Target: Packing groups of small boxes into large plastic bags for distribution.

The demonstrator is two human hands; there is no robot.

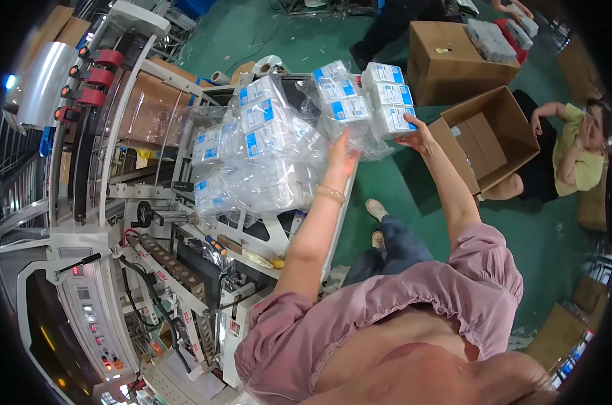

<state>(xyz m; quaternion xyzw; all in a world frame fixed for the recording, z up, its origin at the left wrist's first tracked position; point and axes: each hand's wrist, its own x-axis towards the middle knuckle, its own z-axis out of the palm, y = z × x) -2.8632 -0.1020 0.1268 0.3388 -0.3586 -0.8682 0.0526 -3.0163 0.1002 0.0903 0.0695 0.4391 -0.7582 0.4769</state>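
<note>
At the right end of the machine's table, my right hand (417, 135) grips the near end of a pack of white and blue boxes (391, 94). Close beside it on the left is another pack of similar boxes (346, 108) in loose clear film. My left hand (344, 156) is closed at the near end of this film-wrapped pack; part of its grip is hidden. Further left, several more film-wrapped packs (255, 118) are heaped on the table, some stacked on others.
An open cardboard box (478, 145) stands on the green floor to the right, with a person in a yellow top (576, 152) beside it. Behind it is a larger carton (447, 61) with packs on top. The packing machine (83, 297), with a control panel and film roll, fills the left.
</note>
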